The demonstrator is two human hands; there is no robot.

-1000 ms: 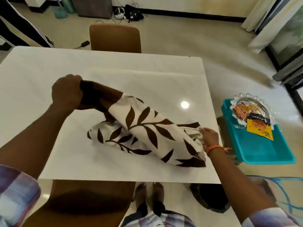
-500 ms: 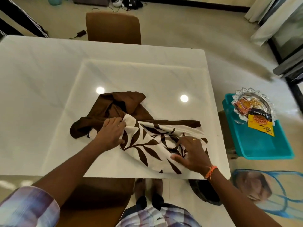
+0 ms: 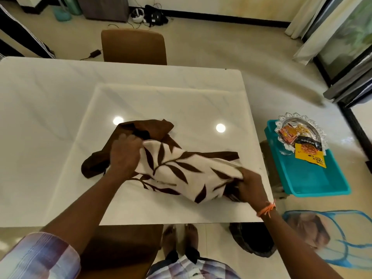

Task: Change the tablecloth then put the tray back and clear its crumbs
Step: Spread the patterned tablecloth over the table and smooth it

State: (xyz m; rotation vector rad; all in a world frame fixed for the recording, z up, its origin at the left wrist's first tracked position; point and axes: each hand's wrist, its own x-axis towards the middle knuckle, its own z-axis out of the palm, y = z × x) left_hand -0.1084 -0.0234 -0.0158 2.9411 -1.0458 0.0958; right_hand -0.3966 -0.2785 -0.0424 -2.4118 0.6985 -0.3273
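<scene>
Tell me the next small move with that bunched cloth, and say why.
Probably draw the hands apart to open it out. The cloth lies bunched on the bare table, with the left hand gripping one end and the right hand the other. The tray waits off the table.

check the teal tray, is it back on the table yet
No, the teal tray sits off the table, to its right, while both hands grip the tablecloth.

The scene is seen from one head-worn wide-angle camera, aimed forward and steeply down from above the near edge of the white table (image 3: 60,121), close enough that the near-right corner is covered and the floor beyond the far edge is taken in.
</scene>
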